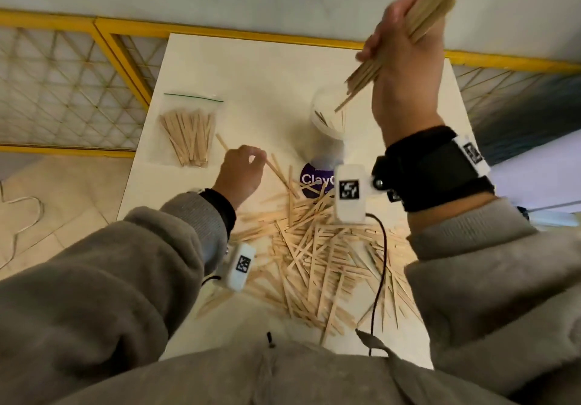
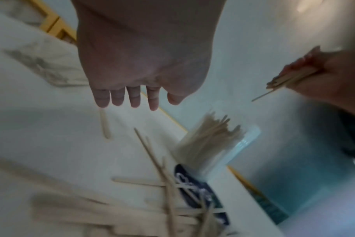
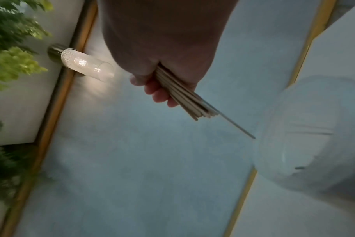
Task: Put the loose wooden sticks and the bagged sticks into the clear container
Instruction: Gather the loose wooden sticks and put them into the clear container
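- Grey fleece sleeves (image 1: 94, 279) fill the bottom of the head view, soft and nubby, each wrist strapped with a white camera block.
- Loose wooden sticks (image 1: 314, 257) – thin, flat, pale – lie criss-crossed in a heap on the white table (image 1: 251, 68), just beyond the sleeves.
- Left hand (image 1: 240, 173) hovers low at the heap's far-left edge; in the head view its curled fingers seem to touch a single stick (image 1: 276, 172), but the left wrist view shows its fingers (image 2: 134, 97) hanging loosely with nothing in them.
- A round purple lid (image 1: 316, 178) with white lettering lies flat under a few sticks, beside the clear container (image 1: 325, 128).
- That container, a see-through plastic cylinder, stands upright right of mid-table; only the left wrist view shows the sticks packed inside (image 2: 211, 133).
- Bagged sticks (image 1: 190, 136) sit flat in a clear zip bag, left of the container and well apart from it.
- Right hand (image 1: 405, 68) – raised above the container – grips a bundle of sticks (image 1: 434, 5), the lower ends slanting toward the opening.
- Only the right wrist view shows a glass wall lamp (image 3: 87, 65) and green foliage (image 3: 12, 48).
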